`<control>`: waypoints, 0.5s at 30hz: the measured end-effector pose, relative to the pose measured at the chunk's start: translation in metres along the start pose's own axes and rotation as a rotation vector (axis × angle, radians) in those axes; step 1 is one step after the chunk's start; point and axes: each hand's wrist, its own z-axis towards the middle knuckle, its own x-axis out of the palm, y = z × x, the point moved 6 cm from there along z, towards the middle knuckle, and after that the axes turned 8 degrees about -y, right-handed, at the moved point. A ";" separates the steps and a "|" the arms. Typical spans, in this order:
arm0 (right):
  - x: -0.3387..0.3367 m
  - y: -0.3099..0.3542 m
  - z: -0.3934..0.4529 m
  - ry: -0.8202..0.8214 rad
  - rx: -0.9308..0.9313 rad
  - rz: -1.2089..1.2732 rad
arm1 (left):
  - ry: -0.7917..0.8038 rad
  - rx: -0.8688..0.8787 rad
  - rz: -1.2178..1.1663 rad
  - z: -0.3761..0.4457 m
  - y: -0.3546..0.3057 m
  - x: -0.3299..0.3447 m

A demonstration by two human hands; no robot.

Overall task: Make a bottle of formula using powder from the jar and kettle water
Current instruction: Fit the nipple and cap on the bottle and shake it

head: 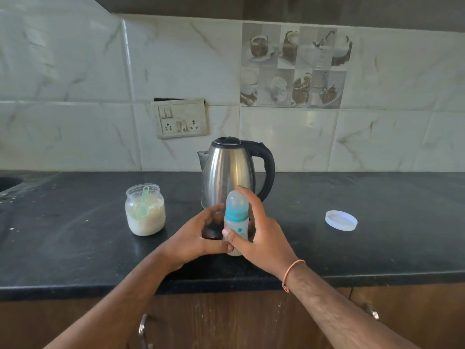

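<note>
Translucent baby bottle with teal collar and clear cap (236, 217) stands upright on the black stone desk (75, 238), gripped by both hands. Left hand (198, 238) fingers curl around its lower body; right hand (261, 235) fingers wrap its right side, index finger on the cap. Stainless steel kettle (230, 170) stands just behind the fingers. Open clear powder jar with green scoop (145, 210) sits left of them; white round lid (341, 220) lies well to the right.

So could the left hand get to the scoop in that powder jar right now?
Probably yes: the powder jar stands open, lid off, the green scoop sticking up, nothing between. But the left hand would first have to let go of the baby bottle.
</note>
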 end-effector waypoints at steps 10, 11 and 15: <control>-0.043 -0.059 -0.009 -0.820 0.645 1.066 | -0.141 -0.017 -0.230 -0.007 0.000 -0.014; -0.041 -0.059 -0.010 -0.791 0.700 1.099 | -0.150 -0.018 -0.237 -0.007 0.000 -0.013; -0.029 -0.052 -0.002 -0.418 0.696 0.924 | -0.192 -0.004 -0.244 -0.009 -0.005 -0.013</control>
